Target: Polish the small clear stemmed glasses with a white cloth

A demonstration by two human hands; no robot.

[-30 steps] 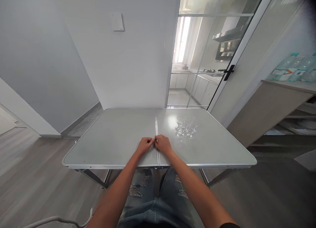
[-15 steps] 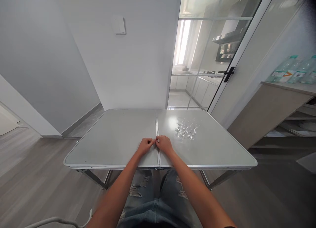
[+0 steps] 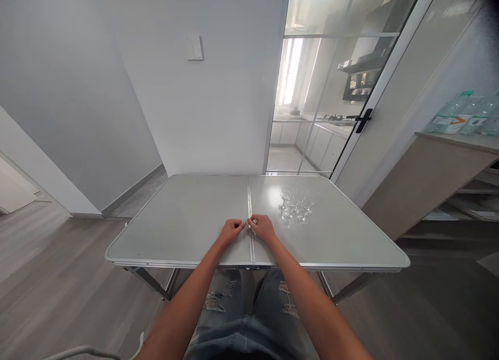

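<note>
My left hand (image 3: 231,230) rests on the grey folding table (image 3: 187,209), just left of its centre seam. Its fingers are curled in, thumb against forefinger, and I see nothing held. On the other side of the seam lies my right hand (image 3: 262,227), closed the same way, with a small pale patch showing inside the curl of its fingers. The two thumbs nearly meet over the seam. Several clear stemmed glasses (image 3: 286,195) stand in a tight cluster beyond my right hand, apart from it. Their outlines overlap.
A metal latch (image 3: 251,267) sits at the table's front edge. Behind the table are a white wall with a switch (image 3: 195,48) and a glass door with a black handle (image 3: 363,121). Plastic bottles (image 3: 452,116) stand on a shelf unit (image 3: 421,178) at the right.
The view has shifted slightly, so the whole scene sits a little lower and further right. The hands keep their closed pose at the seam, with a slightly wider gap between them.
</note>
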